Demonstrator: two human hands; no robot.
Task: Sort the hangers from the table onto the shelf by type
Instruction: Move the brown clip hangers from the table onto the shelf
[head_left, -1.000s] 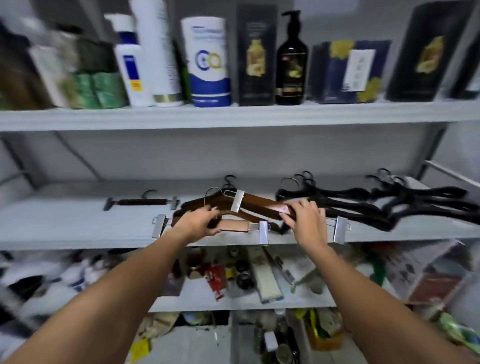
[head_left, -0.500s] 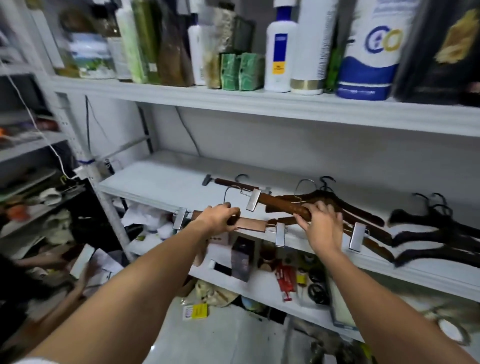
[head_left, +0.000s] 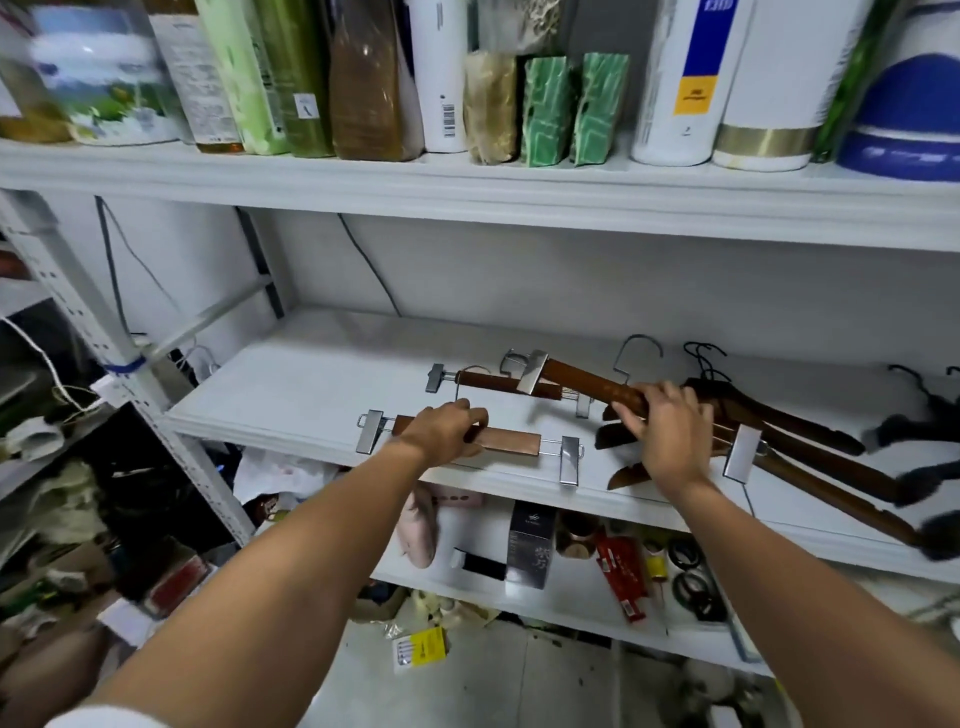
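On the white middle shelf (head_left: 291, 395), my left hand (head_left: 441, 434) grips a wooden clip hanger (head_left: 511, 442) with metal clips near the front edge. My right hand (head_left: 670, 431) holds the bar of a second wooden clip hanger (head_left: 587, 378) that lies tilted over a third clip hanger (head_left: 498, 383) further back. Brown wooden coat hangers (head_left: 810, 441) are piled to the right of my right hand. Black hangers (head_left: 914, 431) lie at the far right, blurred.
The upper shelf (head_left: 467, 182) carries bottles, boxes and packets close overhead. Below, a lower shelf (head_left: 571, 608) holds small boxes, tape rolls and clutter. A perforated metal post (head_left: 119, 374) stands at the left, with more clutter beyond it.
My view has swung left and closer. My two hands have drawn the clip hangers leftward, away from the coat hanger pile; the left-hand hanger now lies apart near the front edge.
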